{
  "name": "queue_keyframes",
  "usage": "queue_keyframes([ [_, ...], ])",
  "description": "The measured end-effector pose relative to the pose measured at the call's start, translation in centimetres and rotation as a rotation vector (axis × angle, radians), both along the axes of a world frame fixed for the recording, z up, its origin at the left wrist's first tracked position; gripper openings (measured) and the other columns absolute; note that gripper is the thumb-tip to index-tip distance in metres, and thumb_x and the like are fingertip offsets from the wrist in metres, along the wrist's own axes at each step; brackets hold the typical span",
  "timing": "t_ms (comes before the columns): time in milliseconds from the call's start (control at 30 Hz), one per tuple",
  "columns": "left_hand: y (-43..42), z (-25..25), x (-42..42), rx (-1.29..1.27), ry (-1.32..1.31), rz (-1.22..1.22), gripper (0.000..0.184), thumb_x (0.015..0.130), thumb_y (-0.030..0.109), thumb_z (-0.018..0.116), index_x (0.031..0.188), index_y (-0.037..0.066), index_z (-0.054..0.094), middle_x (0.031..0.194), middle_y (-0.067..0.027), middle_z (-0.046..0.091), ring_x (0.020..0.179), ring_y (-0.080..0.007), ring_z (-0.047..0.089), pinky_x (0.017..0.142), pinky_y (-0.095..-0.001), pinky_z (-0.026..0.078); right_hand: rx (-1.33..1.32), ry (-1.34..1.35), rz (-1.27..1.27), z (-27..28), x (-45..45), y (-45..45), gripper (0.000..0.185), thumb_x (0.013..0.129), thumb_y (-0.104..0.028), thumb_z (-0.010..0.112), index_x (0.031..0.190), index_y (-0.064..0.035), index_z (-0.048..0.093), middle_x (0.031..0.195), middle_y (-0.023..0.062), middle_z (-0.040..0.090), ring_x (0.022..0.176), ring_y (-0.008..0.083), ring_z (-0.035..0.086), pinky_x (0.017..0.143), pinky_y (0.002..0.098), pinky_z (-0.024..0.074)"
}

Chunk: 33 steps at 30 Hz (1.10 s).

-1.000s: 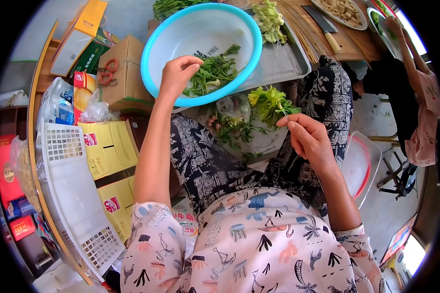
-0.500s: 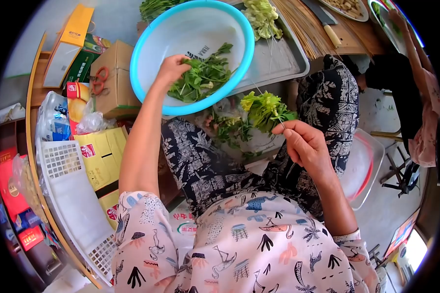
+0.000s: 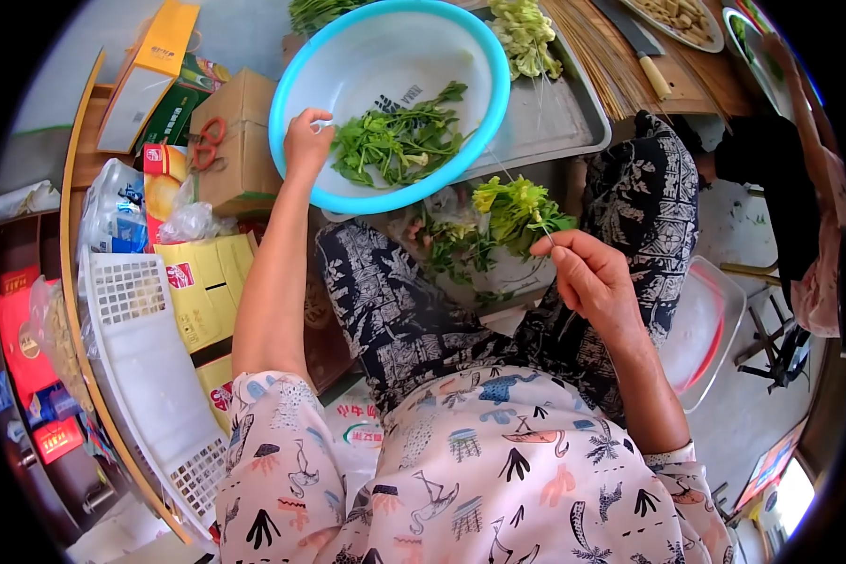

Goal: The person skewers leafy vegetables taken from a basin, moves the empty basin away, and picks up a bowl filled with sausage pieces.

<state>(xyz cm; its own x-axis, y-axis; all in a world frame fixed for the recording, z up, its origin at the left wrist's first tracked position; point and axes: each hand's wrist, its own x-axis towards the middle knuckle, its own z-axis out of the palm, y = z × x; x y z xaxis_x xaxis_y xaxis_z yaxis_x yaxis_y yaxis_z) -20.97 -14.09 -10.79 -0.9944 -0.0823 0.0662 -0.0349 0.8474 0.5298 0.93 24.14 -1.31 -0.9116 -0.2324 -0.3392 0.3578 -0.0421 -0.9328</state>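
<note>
A blue-rimmed basin (image 3: 296,179) holds a loose pile of leafy green stems (image 3: 399,141). My left hand (image 3: 307,143) is over the basin's left side, beside the pile, its fingers curled toward the thumb; whether anything small is between them is hard to see. Above my lap, my right hand (image 3: 587,277) pinches a thin skewer, with a bunch of yellow-green leaves (image 3: 517,211) threaded on it. The bunch hangs just past my right fingertips. Below it lie more greens (image 3: 456,249) with a clear plastic bag.
A metal tray (image 3: 573,122) with skewered pale greens (image 3: 522,38) stands behind the basin. Bare skewers (image 3: 587,56), a knife (image 3: 653,70) and a plate of food pieces (image 3: 677,23) are at the back right. Another person's arm (image 3: 804,94) reaches in there. Boxes (image 3: 235,141) stand left.
My left hand has moved off the greens toward the basin's left side. My right hand keeps the skewered bunch in nearly the same place. The whole view has shifted slightly.
</note>
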Motion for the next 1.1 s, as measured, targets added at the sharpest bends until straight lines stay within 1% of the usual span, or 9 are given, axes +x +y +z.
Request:
queue_keyframes([
  [167,2.8,-0.4,-0.7,-0.046,0.022,-0.183,0.014,0.078,0.016,0.065,0.089,0.007,0.068,0.085,-0.0055,0.067,0.082,-0.0192,0.065,0.071,-0.0317,0.049,0.025,0.005,0.004,-0.1,0.0,-0.1,0.019,0.095,-0.012,0.046,0.100,0.0000,0.061,0.052,-0.0061,0.040,0.045,0.0013,0.035,0.043,0.0174,0.0272],
  [333,4.5,-2.3,-2.7,-0.180,-0.059,-0.136,0.018,0.076,0.020,0.064,0.089,0.009,0.069,0.096,-0.0117,0.066,0.084,-0.0311,0.063,0.078,-0.0418,0.048,-0.022,0.002,-0.001,-0.3,0.1,-0.1,0.019,0.095,-0.011,0.047,0.100,0.0006,0.060,0.055,-0.0059,0.041,0.047,0.0013,0.036,0.043,0.0176,0.0278],
  [433,4.6,-2.1,-3.6,-0.326,-0.364,-0.104,0.018,0.076,0.021,0.065,0.089,0.010,0.070,0.088,-0.0112,0.067,0.084,-0.0304,0.063,0.076,-0.0412,0.048,-0.012,0.008,-0.007,-0.4,0.2,0.1,0.019,0.095,-0.011,0.047,0.101,0.0007,0.060,0.056,-0.0058,0.041,0.047,0.0015,0.036,0.043,0.0176,0.0285],
  [633,4.7,3.0,-2.3,0.360,-0.259,-0.089,0.013,0.081,0.018,0.065,0.080,0.006,0.067,0.079,-0.0039,0.066,0.073,-0.0141,0.061,0.065,-0.0300,0.048,0.021,0.029,0.012,-0.3,0.2,0.2,0.020,0.095,-0.012,0.047,0.101,0.0010,0.060,0.055,-0.0049,0.041,0.048,0.0022,0.037,0.044,0.0188,0.0300],
  [700,5.1,5.9,-0.9,0.722,-0.294,-0.063,0.009,0.086,0.015,0.062,0.087,0.007,0.065,0.083,-0.0004,0.064,0.069,-0.0090,0.057,0.065,-0.0256,0.048,0.020,0.040,0.009,-0.5,0.3,0.0,0.020,0.095,-0.013,0.047,0.101,0.0012,0.060,0.055,-0.0047,0.041,0.048,0.0024,0.037,0.044,0.0190,0.0302],
  [800,4.9,7.0,0.5,0.926,-0.462,-0.068,0.012,0.088,0.016,0.060,0.097,0.008,0.063,0.087,-0.0007,0.064,0.070,-0.0079,0.057,0.067,-0.0256,0.049,0.021,0.048,0.011,-0.4,0.3,-0.1,0.020,0.095,-0.013,0.047,0.101,0.0014,0.060,0.055,-0.0045,0.041,0.047,0.0027,0.037,0.044,0.0192,0.0305],
  [867,3.1,4.9,0.4,0.819,-0.510,-0.086,0.016,0.087,0.016,0.060,0.101,0.007,0.062,0.088,-0.0019,0.065,0.074,-0.0105,0.060,0.070,-0.0276,0.050,0.021,0.048,0.019,-0.4,0.4,0.0,0.020,0.095,-0.013,0.047,0.101,0.0014,0.060,0.055,-0.0045,0.042,0.047,0.0027,0.037,0.044,0.0191,0.0306],
  [967,0.9,1.3,0.2,-0.019,-0.260,-0.157,0.021,0.085,0.015,0.058,0.105,0.008,0.062,0.096,-0.0020,0.064,0.082,-0.0105,0.062,0.065,-0.0276,0.048,0.012,0.034,0.008,-0.7,0.6,0.1,0.020,0.095,-0.013,0.047,0.101,0.0012,0.060,0.054,-0.0046,0.041,0.047,0.0028,0.037,0.044,0.0190,0.0304],
  [1100,2.5,1.7,0.6,0.121,-0.302,-0.089,0.019,0.084,0.012,0.058,0.100,0.007,0.065,0.092,-0.0020,0.064,0.078,-0.0092,0.061,0.061,-0.0260,0.047,0.016,0.043,0.002,-0.8,0.5,0.1,0.020,0.095,-0.013,0.047,0.101,0.0010,0.060,0.054,-0.0047,0.041,0.047,0.0027,0.037,0.044,0.0190,0.0301],
])
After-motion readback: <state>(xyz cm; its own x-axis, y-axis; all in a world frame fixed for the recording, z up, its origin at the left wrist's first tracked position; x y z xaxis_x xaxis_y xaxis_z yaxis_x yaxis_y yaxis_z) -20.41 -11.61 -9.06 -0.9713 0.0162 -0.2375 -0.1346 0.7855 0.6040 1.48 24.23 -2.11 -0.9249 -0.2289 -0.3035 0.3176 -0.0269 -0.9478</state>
